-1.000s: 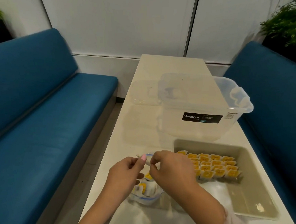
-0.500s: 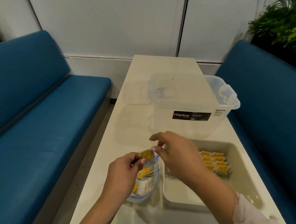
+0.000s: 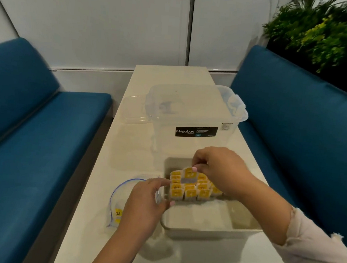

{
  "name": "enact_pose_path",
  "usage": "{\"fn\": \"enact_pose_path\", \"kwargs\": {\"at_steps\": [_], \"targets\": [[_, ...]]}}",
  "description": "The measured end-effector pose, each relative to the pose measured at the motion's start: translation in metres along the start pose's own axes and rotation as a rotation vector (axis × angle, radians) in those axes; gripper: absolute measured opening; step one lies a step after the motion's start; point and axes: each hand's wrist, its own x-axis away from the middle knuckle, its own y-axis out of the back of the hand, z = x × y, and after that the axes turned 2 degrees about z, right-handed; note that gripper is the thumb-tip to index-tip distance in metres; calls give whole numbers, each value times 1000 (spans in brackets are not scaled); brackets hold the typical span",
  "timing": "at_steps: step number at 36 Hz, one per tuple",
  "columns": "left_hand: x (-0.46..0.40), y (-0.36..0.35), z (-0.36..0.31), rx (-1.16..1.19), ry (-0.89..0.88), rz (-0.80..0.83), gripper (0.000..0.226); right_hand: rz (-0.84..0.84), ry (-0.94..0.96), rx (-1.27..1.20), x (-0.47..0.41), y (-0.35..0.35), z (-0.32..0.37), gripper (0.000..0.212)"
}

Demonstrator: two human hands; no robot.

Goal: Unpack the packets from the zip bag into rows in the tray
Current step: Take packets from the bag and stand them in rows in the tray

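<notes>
A beige tray [image 3: 209, 228] sits on the table in front of me, with rows of small yellow packets [image 3: 191, 189] filling its far end. My right hand [image 3: 221, 167] pinches one yellow packet [image 3: 190, 174] by its top edge, just above those rows. Left of the tray lies the clear zip bag [image 3: 118, 199] with a blue seal, a few yellow packets still showing inside. My left hand [image 3: 145, 205] holds the bag's rim beside the tray's left wall.
A clear Megabox storage box [image 3: 192, 116] stands behind the tray, its lid [image 3: 133, 110] lying flat to the left. Blue benches [image 3: 34, 142] flank the narrow white table [image 3: 130, 155]. Green plants [image 3: 327, 35] rise at the back right.
My right hand has carried a packet from the bag's mouth rightwards over the tray's rows. My left hand stays at the bag. The camera view has shifted left.
</notes>
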Motion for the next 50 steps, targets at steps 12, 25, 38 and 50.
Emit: {"fn": "enact_pose_path", "kwargs": {"at_steps": [12, 25, 38, 50], "targets": [[11, -26, -2, -306, 61, -7, 40, 38, -186, 100, 18, -10, -76, 5], [16, -32, -3, -321, 135, -46, 37, 57, -132, 234, 10, -55, -101, 13], [17, -33, -3, -338, 155, -42, 37, 53, -197, 218, 8, -70, -106, 20], [17, -32, -3, -313, 150, -38, 35, 44, -209, 186, 10, -71, -106, 17]]}}
